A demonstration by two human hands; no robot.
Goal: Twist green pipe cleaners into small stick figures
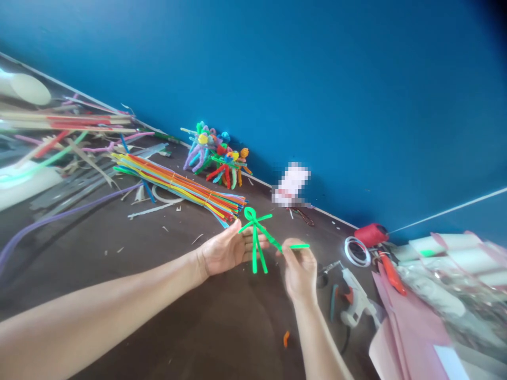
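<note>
A green pipe-cleaner figure [254, 232] with a looped head and several thin limbs is held up above the dark table. My right hand [301, 269] pinches its long twisted strand at the lower right, and a straight green end sticks out past the fingers. Behind the figure, my left hand [227, 248] is open, thumb up and fingers extended toward the right. Whether the left thumb touches the figure's arm is unclear. Just beyond the left hand lies a bundle of coloured pipe cleaners [178, 182].
Finished pipe-cleaner figures [216, 153] stand in a cluster by the blue wall [253, 79]. On the right are a glue gun [356, 298], scissors [328, 268], red thread [371, 235], a white ring [357, 252] and pink sheets [412, 322]. Loose sticks [71, 121] crowd the left.
</note>
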